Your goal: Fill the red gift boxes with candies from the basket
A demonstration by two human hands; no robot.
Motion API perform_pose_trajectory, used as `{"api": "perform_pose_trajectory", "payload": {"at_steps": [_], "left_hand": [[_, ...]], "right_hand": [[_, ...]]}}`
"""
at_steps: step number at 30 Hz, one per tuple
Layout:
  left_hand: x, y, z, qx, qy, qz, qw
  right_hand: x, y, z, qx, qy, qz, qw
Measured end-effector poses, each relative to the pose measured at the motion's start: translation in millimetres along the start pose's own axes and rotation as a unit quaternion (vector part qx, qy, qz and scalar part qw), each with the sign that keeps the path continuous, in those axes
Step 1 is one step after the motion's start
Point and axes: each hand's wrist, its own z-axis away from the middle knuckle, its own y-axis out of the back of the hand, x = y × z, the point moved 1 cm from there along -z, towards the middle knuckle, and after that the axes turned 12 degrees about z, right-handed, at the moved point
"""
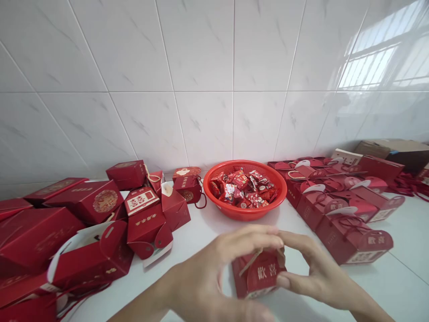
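A small red gift box (pixel 261 273) with gold characters on its rounded front flap stands on the white tabletop in front of me. A beige cord (pixel 251 261) runs across its top. My left hand (pixel 217 268) arches around the box from the left, slightly blurred, its fingers over the top and its thumb low in front. On the other side, my right hand (pixel 311 268) grips the upper right part, thumb against the front flap, index finger at the top. Both hands' fingertips meet above the box, hiding part of its top. Behind it sits a red plastic basket (pixel 246 214) of wrapped candies (pixel 241 190).
Several red gift boxes (pixel 95 201) lie heaped on the left, some with flaps up. Rows of tied red boxes (pixel 351 237) stand on the right. A brown cardboard box (pixel 395 147) sits at the far right, against the white tiled wall (pixel 204 125).
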Motion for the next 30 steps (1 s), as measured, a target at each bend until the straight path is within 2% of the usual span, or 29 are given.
{"api": "perform_pose_trajectory", "payload": {"at_steps": [4, 7, 9, 12, 14, 17, 19, 20, 21, 22, 24, 27, 30], "left_hand": [[0.9, -14.5, 7.9, -0.050, 0.080, -0.085, 0.992], [0.1, -17.8, 10.3, -0.055, 0.126, -0.118, 0.983], [0.8, -17.4, 11.2, -0.053, 0.120, -0.125, 0.983], [3.1, -15.8, 14.6, -0.034, 0.058, -0.110, 0.992], [4.0, -14.1, 18.3, 0.008, -0.005, -0.084, 0.996], [1.1, -6.8, 20.2, 0.085, -0.088, -0.048, 0.991], [-4.7, 3.4, 15.3, 0.109, -0.115, -0.050, 0.986], [-9.0, 10.2, 10.7, 0.119, -0.119, -0.057, 0.984], [-14.2, 18.0, 5.2, 0.132, -0.119, -0.065, 0.982], [-20.5, 26.4, -1.0, 0.147, -0.117, -0.072, 0.980], [-36.2, 43.3, -13.8, 0.172, -0.103, -0.081, 0.976], [-66.0, 61.7, -28.7, 0.198, -0.069, -0.099, 0.973], [-97.5, 60.2, -35.0, 0.195, -0.056, -0.147, 0.968]], "right_hand": [[-21.3, -16.9, -3.9, 0.035, -0.035, -0.019, 0.999], [-25.9, -30.0, -8.1, 0.084, -0.036, -0.010, 0.996], [-26.2, -32.3, -8.5, 0.118, -0.026, 0.016, 0.993], [-28.0, -19.3, -4.5, 0.174, -0.010, 0.060, 0.983], [-29.7, 2.5, 0.6, 0.245, -0.006, 0.077, 0.966], [-29.4, 51.0, 11.2, 0.397, -0.020, 0.088, 0.914], [-26.0, 88.5, 20.0, 0.512, -0.037, 0.104, 0.852], [-23.5, 107.1, 25.0, 0.576, -0.035, 0.117, 0.808], [-20.5, 124.8, 29.9, 0.624, -0.023, 0.124, 0.772], [-16.9, 141.2, 34.5, 0.654, -0.008, 0.123, 0.747], [-8.4, 169.6, 43.3, 0.679, 0.007, 0.113, 0.726], [5.4, 200.3, 56.3, 0.684, -0.020, 0.121, 0.719], [19.8, 218.7, 68.2, 0.700, -0.075, 0.127, 0.699]]}}
